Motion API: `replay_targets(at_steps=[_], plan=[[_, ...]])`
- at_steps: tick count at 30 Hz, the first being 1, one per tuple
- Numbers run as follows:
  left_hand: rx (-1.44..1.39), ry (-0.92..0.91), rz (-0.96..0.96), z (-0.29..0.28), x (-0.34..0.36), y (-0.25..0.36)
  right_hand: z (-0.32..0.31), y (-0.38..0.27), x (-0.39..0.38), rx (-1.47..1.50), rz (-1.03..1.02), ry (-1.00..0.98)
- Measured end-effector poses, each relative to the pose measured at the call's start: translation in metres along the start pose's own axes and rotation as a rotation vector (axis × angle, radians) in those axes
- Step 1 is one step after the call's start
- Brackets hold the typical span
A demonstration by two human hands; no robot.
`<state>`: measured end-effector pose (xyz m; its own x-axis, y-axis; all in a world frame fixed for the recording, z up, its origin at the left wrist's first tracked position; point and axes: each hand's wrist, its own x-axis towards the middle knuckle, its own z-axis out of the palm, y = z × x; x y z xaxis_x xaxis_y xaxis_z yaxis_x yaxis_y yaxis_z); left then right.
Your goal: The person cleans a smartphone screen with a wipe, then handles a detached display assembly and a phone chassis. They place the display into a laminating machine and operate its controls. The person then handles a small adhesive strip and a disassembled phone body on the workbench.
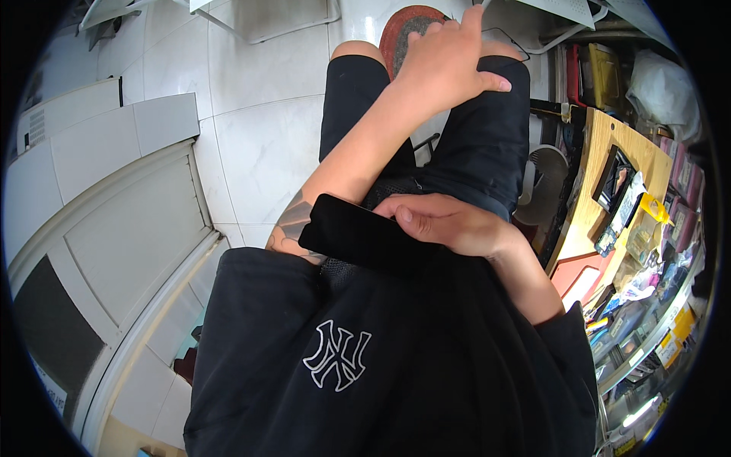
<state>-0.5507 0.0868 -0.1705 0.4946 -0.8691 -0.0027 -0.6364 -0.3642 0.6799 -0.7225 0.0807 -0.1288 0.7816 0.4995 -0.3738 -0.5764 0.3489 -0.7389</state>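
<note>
My right hand (461, 222) is closed around one end of a black smartphone (354, 232). The phone lies level in front of my belly, its dark face turned up and its far end close to my left forearm. Thumb on top, the other fingers of that hand are partly hidden. My left arm reaches across my lap. Its hand (442, 65), back upward, is over my knees by the right one, thumb and forefinger spread apart, with nothing visible in it. The tips of its other fingers are partly hidden.
To the right, a wooden board (601, 164) carries a dark phone-like device (613, 179) and a yellow bottle (655, 207). A clear plastic bag (662, 87) sits behind it. A red-rimmed stool (392, 38) is beyond my knees, and a white cabinet (133, 236) stands left.
</note>
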Motion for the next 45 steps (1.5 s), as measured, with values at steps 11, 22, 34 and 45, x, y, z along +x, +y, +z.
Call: replay_targets(at_steps=[11,22,34,45], plan=[[0.003,-0.071,-0.112,-0.022,0.005,0.0,-0.016,0.028,0.007,0.393,0.002,-0.18],[0.082,0.045,-0.115,-0.007,0.005,-0.033,-0.022,0.038,0.007,0.712,-0.336,-0.17],[-0.225,0.04,-0.163,-0.006,-0.011,-0.062,-0.042,-0.024,0.011,0.84,-0.681,-0.014],[0.018,0.038,-0.366,-0.012,-0.013,-0.09,-0.053,-0.033,0.011,0.956,-0.642,0.359]])
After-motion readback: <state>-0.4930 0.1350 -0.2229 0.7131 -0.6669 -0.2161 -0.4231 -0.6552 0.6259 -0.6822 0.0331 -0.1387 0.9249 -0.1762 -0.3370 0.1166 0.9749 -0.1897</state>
